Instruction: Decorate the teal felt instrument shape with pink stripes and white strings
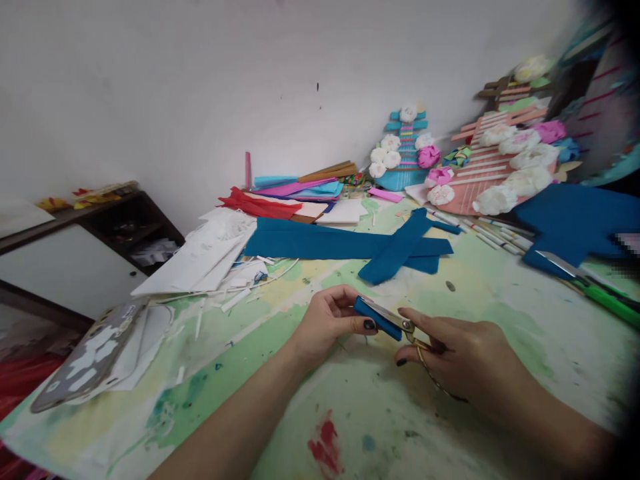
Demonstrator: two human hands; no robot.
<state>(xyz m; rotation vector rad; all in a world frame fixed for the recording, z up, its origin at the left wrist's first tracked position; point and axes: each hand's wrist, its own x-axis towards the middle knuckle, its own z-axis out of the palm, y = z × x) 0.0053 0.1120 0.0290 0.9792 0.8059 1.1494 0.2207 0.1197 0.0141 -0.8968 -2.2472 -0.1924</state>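
My left hand (334, 319) pinches a small folded blue paper strip (385, 325) between thumb and fingers, just above the paint-stained table. My right hand (460, 347) has its fingers in the handles of small gold-handled scissors (409, 327). The scissor blades lie along the upper long edge of the folded strip; whether they are cutting into it, I cannot tell. Beyond my hands rest a long blue paper strip (315, 240) and a shorter blue strip (395, 250) that crosses over its right part.
White paper sheets (205, 257), red crepe paper (265, 205) and coloured paper rolls lie at the back left. Flower-decorated paper instruments, one blue (401, 175) and one pink (475, 177), lean by the wall. A green-handled cutting tool (607, 300) lies right, a phone case (87, 357) left.
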